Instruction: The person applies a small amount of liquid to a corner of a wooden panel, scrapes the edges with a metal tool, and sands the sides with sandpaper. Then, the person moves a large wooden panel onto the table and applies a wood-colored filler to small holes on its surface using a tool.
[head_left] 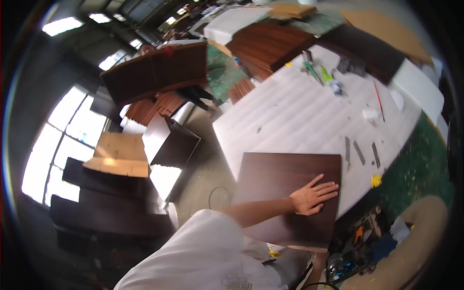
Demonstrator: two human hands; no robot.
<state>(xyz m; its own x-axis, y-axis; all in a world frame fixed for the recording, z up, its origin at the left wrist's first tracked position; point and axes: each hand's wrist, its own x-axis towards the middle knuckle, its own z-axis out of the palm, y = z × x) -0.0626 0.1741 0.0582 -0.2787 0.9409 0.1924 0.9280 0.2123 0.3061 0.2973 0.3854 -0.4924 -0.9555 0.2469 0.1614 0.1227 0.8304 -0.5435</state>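
A dark brown wooden panel (270, 183) lies over the near end of the white-covered table. My left hand (313, 195) rests flat on its top near the right edge, fingers spread. At the panel's near right corner my right hand (320, 261) is mostly hidden below the edge, only the wrist and a bit of the hand showing; its fingers cannot be seen. Just right of the panel, several thin grey strips (358, 152) lie on the white table covering (290, 116).
Tools, among them a green-handled one (311, 72), and a red stick (378, 99) lie farther along the table. Beyond stand stacked brown boards (266, 43). A person (195, 96) carries a large brown cabinet piece (154, 70). Tools clutter a spot (360, 241) at lower right.
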